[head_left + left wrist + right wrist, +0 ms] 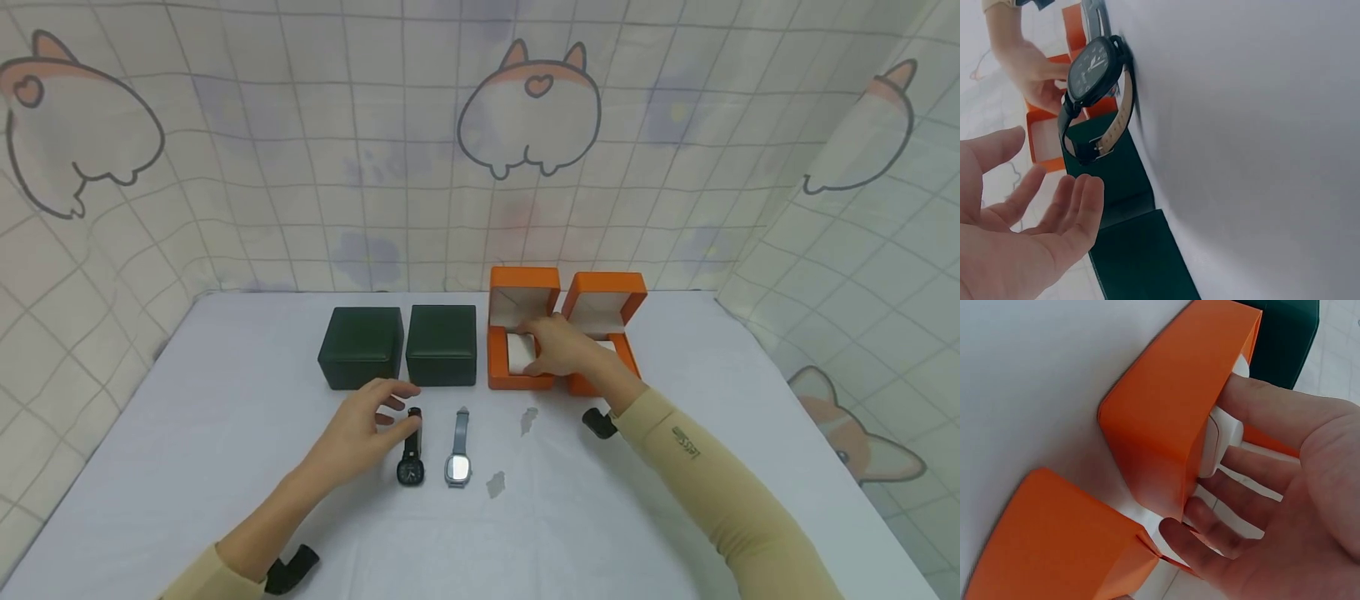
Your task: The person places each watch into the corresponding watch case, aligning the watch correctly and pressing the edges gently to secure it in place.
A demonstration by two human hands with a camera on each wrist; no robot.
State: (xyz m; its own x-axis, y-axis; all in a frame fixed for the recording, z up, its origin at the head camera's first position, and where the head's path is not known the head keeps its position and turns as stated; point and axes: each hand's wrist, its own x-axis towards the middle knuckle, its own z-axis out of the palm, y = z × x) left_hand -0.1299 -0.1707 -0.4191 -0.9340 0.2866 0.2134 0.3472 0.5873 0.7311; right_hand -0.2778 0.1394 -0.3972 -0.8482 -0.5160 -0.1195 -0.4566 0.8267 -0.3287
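Observation:
My right hand (566, 346) reaches into the left orange watch box (497, 362), whose lid stands up. Its thumb and fingers grip the white watch cushion (519, 354) from opposite sides; in the right wrist view the cushion (1229, 434) sticks out a little past the box rim. My left hand (363, 433) hovers beside a black wristwatch (410, 472), fingers relaxed and holding nothing. In the left wrist view that watch (1091, 72), its strap buckled in a loop, is just beyond the fingertips. A silver wristwatch (458, 468) lies to its right.
A second orange box (637, 290), also with its lid up, stands at the right, partly behind my right wrist. Two closed green boxes (362, 346) (441, 342) stand to the left of the orange ones. Patterned curtain (405, 167) encloses the white table (187, 400).

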